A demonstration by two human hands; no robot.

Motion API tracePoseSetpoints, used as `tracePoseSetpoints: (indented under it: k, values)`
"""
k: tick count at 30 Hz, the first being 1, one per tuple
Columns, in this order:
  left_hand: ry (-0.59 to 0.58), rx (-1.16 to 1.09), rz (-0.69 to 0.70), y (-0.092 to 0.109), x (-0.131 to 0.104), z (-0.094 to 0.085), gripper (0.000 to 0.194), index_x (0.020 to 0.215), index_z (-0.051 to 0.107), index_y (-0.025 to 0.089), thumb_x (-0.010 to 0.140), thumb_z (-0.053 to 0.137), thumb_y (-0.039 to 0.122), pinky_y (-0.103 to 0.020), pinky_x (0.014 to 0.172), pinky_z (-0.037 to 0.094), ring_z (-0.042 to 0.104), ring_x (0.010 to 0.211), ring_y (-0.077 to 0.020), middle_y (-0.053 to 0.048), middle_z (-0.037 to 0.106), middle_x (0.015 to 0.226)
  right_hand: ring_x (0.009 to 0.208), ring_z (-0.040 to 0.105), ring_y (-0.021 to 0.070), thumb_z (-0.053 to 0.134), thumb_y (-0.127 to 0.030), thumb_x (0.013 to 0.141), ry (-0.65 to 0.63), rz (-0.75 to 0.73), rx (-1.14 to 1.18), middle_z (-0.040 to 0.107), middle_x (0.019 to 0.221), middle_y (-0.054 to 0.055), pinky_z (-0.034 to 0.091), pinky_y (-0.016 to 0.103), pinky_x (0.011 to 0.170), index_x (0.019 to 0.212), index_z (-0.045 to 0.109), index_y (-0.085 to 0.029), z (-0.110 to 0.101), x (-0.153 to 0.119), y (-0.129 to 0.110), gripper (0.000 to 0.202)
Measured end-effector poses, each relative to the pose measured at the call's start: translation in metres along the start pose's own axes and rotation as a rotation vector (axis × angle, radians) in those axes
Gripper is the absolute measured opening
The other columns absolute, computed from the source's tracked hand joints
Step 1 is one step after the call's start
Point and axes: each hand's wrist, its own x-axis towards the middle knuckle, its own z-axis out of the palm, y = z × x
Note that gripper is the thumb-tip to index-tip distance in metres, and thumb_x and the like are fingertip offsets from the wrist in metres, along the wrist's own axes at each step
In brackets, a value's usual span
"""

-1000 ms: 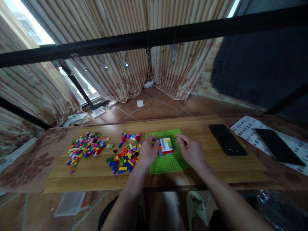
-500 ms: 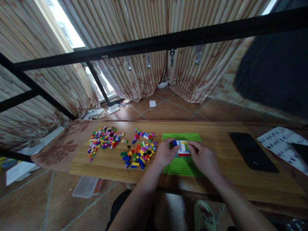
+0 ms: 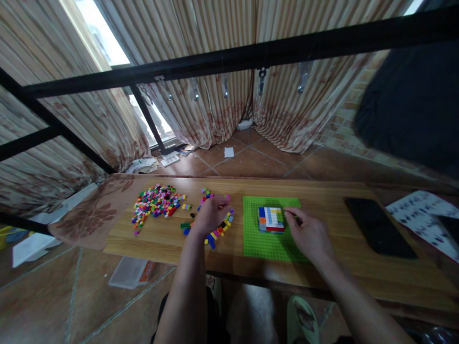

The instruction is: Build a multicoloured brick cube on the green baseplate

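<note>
A green baseplate [image 3: 258, 246] lies on the wooden table, bearing a low block build [image 3: 271, 219] of white, blue, orange, yellow and red bricks. My left hand [image 3: 211, 215] hovers over the nearer brick pile [image 3: 216, 233], its fingers apart and nothing visible in them. Just right of the build is my right hand [image 3: 308, 234], thumb and index finger pinched together near its edge; whatever they may hold is too small to make out. A larger pile of small coloured bricks [image 3: 156, 203] spreads at the table's left.
A black phone-like slab [image 3: 380, 227] lies on the right of the table [image 3: 333, 267], with a printed sheet [image 3: 426, 220] beyond it. A clear plastic box [image 3: 127, 272] sits on the floor at left. A black metal rail [image 3: 215, 62] crosses behind the table.
My left hand has left the build and moved left over the nearer brick pile. My right hand has drawn slightly away from the build, which is now uncovered.
</note>
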Motion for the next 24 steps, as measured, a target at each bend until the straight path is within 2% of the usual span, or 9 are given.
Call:
tracePoseSetpoints:
  k: [3, 6, 13, 24]
  values:
    - [0.108, 0.088, -0.145, -0.011, -0.013, -0.033, 0.023, 0.089, 0.071, 0.011, 0.076, 0.058, 0.025, -0.021, 0.058, 0.043, 0.059, 0.064, -0.0142, -0.002, 0.069, 0.071, 0.065, 0.066, 0.0208, 0.045, -0.04, 0.09, 0.026, -0.02, 0.005, 0.074, 0.084, 0.01, 0.049, 0.032, 0.064, 0.093, 0.072, -0.017, 0.0, 0.0, 0.0, 0.036]
    - [0.079, 0.214, -0.246, -0.015, -0.024, -0.048, 0.023, 0.086, 0.073, 0.012, 0.073, 0.057, 0.021, -0.022, 0.059, 0.044, 0.061, 0.066, -0.0152, -0.004, 0.072, 0.074, 0.067, 0.067, 0.0214, 0.045, -0.04, 0.09, 0.035, -0.032, 0.01, 0.074, 0.085, 0.01, 0.05, 0.033, 0.066, 0.092, 0.072, -0.017, 0.001, 0.0, 0.0, 0.036]
    - [-0.022, 0.355, -0.272, -0.012, -0.028, -0.049, 0.029, 0.089, 0.075, 0.013, 0.071, 0.052, 0.013, -0.021, 0.06, 0.043, 0.062, 0.065, -0.0151, -0.004, 0.072, 0.072, 0.07, 0.068, 0.0218, 0.045, -0.041, 0.091, 0.025, -0.043, 0.035, 0.074, 0.089, 0.009, 0.051, 0.033, 0.068, 0.092, 0.072, -0.019, 0.004, 0.001, -0.002, 0.035]
    - [0.011, 0.38, -0.303, -0.025, -0.028, -0.052, 0.025, 0.086, 0.075, 0.013, 0.075, 0.055, 0.024, -0.022, 0.061, 0.043, 0.063, 0.069, -0.0168, -0.005, 0.073, 0.074, 0.072, 0.068, 0.022, 0.046, -0.04, 0.09, 0.03, -0.041, 0.04, 0.074, 0.088, 0.009, 0.052, 0.034, 0.069, 0.092, 0.072, -0.018, 0.007, 0.001, -0.003, 0.034]
